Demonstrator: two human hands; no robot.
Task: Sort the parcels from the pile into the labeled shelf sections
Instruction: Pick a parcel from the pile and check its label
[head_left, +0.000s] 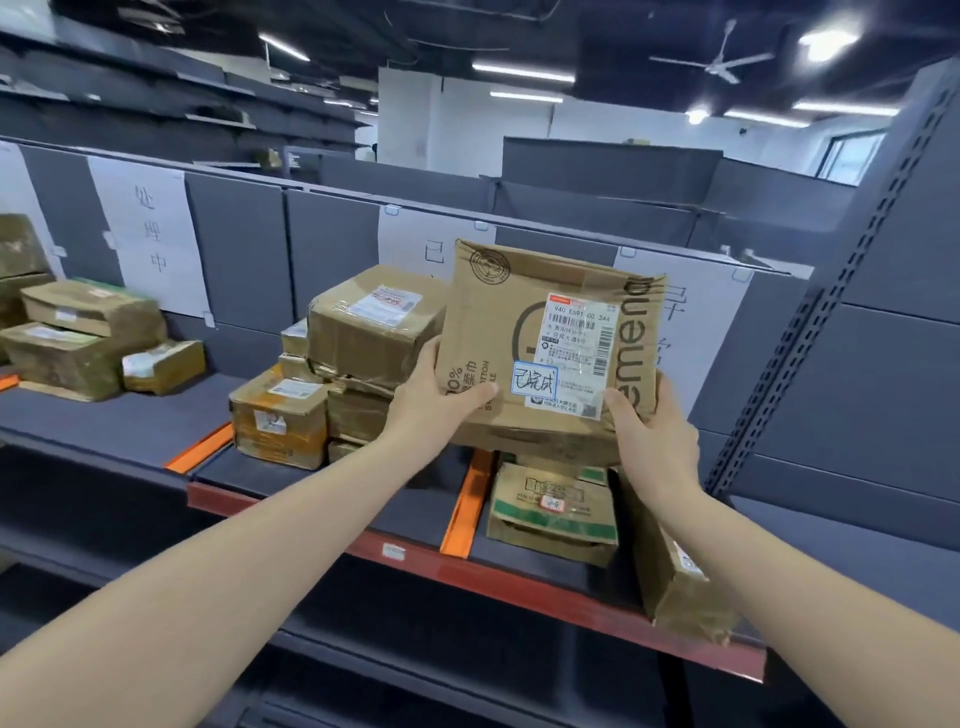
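Observation:
I hold a flat brown cardboard parcel (498, 317) with a white shipping label and a small handwritten blue-bordered sticker, tilted up above the shelf. My left hand (434, 392) grips its lower left edge, thumb on the front. My right hand (652, 428) grips its lower right corner. The parcel hovers in front of a white paper section label (415, 244) on the shelf's back panel, over the orange divider (467, 504). A stack of taped brown parcels (363, 332) stands just left of it.
A green-printed box (553, 512) and a tilted brown parcel (675, 577) lie right of the divider. Further left, another section label (150, 234) hangs above a group of parcels (88, 338), past a second orange divider (200, 449). The shelf's red front rail (498, 571) runs across.

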